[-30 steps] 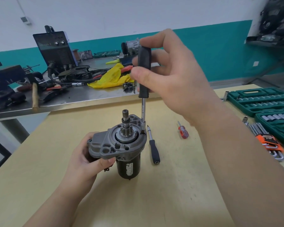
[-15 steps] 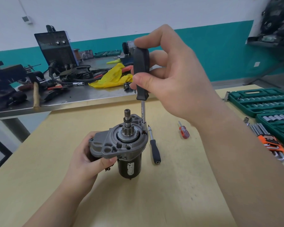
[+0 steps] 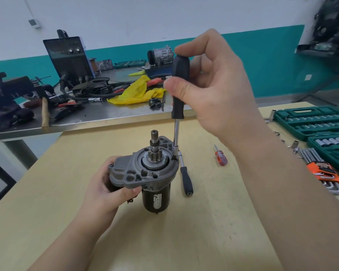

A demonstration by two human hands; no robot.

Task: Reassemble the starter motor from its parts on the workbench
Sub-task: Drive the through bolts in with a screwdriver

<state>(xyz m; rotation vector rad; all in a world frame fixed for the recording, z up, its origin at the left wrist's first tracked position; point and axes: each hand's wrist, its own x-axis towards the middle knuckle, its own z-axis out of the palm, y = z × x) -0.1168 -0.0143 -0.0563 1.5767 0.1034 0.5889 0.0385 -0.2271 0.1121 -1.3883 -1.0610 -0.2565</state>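
The starter motor (image 3: 145, 171) stands upright on the wooden workbench (image 3: 204, 222), grey nose housing and pinion shaft on top, black body below. My left hand (image 3: 108, 190) grips its left side around the solenoid part. My right hand (image 3: 209, 89) holds the black handle of a nut driver (image 3: 179, 90) between thumb and fingers. The driver stands vertical, its steel shaft and socket tip seated on a bolt at the housing's right rim.
A second black-handled driver (image 3: 186, 177) lies just right of the motor, a small red screwdriver (image 3: 220, 156) farther right. Green socket cases (image 3: 311, 122) and orange hex keys (image 3: 325, 171) fill the right edge. A cluttered steel table (image 3: 106, 114) stands behind.
My right hand has shifted its grip on the driver handle, the fingers rolling around it. The motor and my left hand stay in place.
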